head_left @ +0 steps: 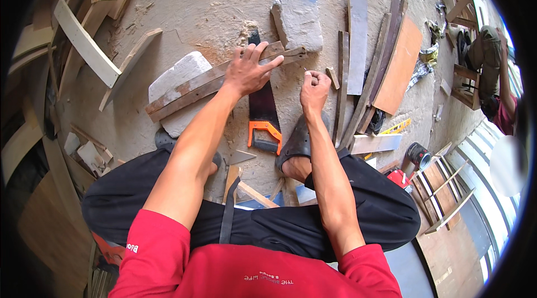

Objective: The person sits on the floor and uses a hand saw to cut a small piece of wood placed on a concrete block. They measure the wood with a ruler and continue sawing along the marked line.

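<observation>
My left hand (246, 70) is laid over two long wooden strips (193, 86), fingers reaching across their far side and the thumb along the top. The strips lie side by side, slanting up to the right, across a pale stone block (183, 78); their right ends reach a second block (299, 18) with a blue patch. Just off those ends my right hand (315, 90) is closed in a pinch, palm side partly hidden. Something thin and small shows at its fingertips, too small to name. A handsaw (265, 137) with an orange and black handle lies beneath the strips.
Long boards (398, 66) and thin strips lie on the right. More curved wood pieces (86, 43) are piled on the left. A tin can (418, 156) and a yellow level (396, 126) lie at right. Another person (492, 68) sits at the far right edge.
</observation>
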Action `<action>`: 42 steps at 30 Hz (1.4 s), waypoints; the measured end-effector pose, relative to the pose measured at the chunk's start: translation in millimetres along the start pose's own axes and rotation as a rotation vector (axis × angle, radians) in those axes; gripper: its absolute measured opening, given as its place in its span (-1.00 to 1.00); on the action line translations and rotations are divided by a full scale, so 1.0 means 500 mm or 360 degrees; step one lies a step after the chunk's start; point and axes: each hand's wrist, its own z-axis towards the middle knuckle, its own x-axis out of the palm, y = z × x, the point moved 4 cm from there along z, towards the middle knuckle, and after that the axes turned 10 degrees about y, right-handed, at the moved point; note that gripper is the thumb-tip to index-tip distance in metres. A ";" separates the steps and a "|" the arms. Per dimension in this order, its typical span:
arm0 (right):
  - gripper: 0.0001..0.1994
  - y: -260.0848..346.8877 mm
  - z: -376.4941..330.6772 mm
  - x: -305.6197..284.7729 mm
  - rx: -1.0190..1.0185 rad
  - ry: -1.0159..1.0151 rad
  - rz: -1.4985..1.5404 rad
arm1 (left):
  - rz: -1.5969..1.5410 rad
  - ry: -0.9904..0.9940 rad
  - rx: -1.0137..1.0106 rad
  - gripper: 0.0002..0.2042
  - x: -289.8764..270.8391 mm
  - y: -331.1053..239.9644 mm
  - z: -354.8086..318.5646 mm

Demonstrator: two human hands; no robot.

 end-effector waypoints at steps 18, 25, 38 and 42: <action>-0.84 0.093 -0.011 0.032 -0.0247 0.0053 0.0131 | -0.0013 -0.0043 -0.0017 -0.43 0.004 0.002 0.005; -0.83 0.112 0.002 0.051 -0.0223 0.0139 0.0151 | 0.0036 0.0000 -0.0006 -0.41 -0.002 -0.002 0.004; -0.83 0.117 0.012 0.054 -0.0242 0.0207 0.0185 | 0.0095 0.0013 -0.0013 -0.43 -0.004 -0.003 0.006; -0.83 0.121 0.012 0.053 -0.0265 0.0212 0.0123 | 0.0061 0.0004 -0.0009 -0.46 -0.005 -0.002 0.006</action>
